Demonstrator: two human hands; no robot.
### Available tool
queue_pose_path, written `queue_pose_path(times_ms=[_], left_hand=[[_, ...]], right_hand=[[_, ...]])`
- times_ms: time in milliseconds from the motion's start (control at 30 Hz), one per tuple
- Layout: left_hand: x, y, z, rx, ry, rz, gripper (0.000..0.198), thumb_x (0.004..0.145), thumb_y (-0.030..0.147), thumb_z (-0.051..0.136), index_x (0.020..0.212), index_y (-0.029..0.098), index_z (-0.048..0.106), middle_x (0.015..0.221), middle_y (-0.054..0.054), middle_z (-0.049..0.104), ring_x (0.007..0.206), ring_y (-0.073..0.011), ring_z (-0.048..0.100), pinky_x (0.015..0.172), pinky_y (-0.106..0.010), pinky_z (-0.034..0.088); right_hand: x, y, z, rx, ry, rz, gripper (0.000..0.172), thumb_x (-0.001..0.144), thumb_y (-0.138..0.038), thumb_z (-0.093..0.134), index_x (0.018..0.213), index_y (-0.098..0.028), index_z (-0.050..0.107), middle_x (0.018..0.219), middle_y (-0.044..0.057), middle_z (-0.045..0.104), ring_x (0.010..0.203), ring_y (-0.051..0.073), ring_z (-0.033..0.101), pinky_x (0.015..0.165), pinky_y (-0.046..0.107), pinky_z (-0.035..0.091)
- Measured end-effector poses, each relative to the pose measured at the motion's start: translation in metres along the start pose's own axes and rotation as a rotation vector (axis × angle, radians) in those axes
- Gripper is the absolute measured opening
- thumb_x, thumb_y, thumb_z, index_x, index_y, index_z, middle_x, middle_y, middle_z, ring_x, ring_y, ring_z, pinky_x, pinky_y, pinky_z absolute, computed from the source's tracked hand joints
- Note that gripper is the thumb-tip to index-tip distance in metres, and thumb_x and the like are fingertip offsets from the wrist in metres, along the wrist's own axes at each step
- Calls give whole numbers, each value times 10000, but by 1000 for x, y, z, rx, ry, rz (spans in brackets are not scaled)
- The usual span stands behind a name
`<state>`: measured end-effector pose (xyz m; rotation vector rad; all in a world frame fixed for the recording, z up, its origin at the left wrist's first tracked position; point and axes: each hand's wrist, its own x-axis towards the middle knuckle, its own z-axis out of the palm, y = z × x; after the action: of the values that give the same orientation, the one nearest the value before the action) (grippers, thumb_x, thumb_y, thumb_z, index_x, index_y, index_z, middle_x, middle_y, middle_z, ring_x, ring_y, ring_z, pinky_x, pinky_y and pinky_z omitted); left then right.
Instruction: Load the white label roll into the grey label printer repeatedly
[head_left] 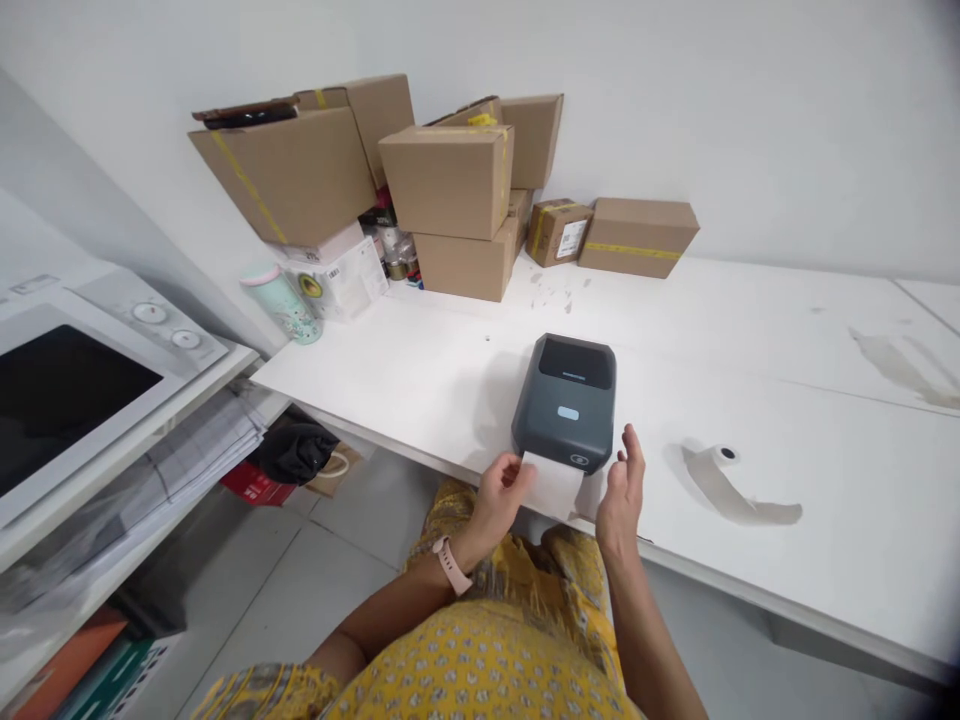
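A dark grey label printer (pixel 568 405) stands near the front edge of the white table. White label paper (pixel 553 487) sticks out of its front and hangs toward me. My left hand (pixel 504 497) pinches the left edge of this paper between thumb and fingers, close to the printer's front left corner. To the right of the printer, my right hand (pixel 624 495) is raised with its fingers stretched out and nothing in it. A small gap lies between it and the paper.
A small paper roll (pixel 725 455) with a loose curled strip lies on the table (pixel 832 350) at right. Stacked cardboard boxes (pixel 450 185) stand against the wall, beside a mint-green tumbler (pixel 281 303). At far left a microwave (pixel 82 370) sits on a shelf.
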<state>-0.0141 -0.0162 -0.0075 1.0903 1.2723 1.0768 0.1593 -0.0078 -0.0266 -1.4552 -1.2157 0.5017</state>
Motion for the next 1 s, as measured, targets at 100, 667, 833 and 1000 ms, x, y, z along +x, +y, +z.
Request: queue_pose_path(times_ms=[100, 667, 833, 1000], left_hand=[[0, 8, -4, 68, 156, 172, 521, 968, 563, 430, 1353, 217, 493, 1399, -125, 543, 1287, -232, 521, 1052, -380, 439], [22, 18, 5, 137, 4, 286, 637, 1009, 565, 301, 1564, 254, 260, 1662, -64, 209, 1537, -210, 189, 1269, -396, 185], [22, 17, 7, 145, 21, 304, 653, 1005, 576, 303, 1566, 246, 263, 1664, -58, 198, 1543, -215, 162, 1273, -397, 174], [30, 35, 6, 86, 42, 360, 615, 997, 583, 331, 1533, 282, 355, 1645, -13, 261, 1536, -230, 195, 1270, -397, 195]], right_hand=[[-12, 11, 2, -21, -43, 42, 571, 1024, -471, 262, 1564, -286, 260, 1618, 70, 316, 1484, 277, 305, 1193, 539, 293], [-14, -5, 11, 7, -42, 38, 689, 998, -575, 270, 1589, -233, 179, 1651, 121, 222, 1516, 305, 227, 1207, 593, 219], [-14, -8, 14, -18, -17, 7, 696, 994, -593, 230, 1586, -229, 201, 1659, 119, 200, 1539, 323, 142, 1205, 641, 128], [2, -27, 10, -41, 27, -72, 648, 1010, -561, 198, 1576, -248, 230, 1648, 99, 244, 1544, 300, 124, 1202, 637, 115]])
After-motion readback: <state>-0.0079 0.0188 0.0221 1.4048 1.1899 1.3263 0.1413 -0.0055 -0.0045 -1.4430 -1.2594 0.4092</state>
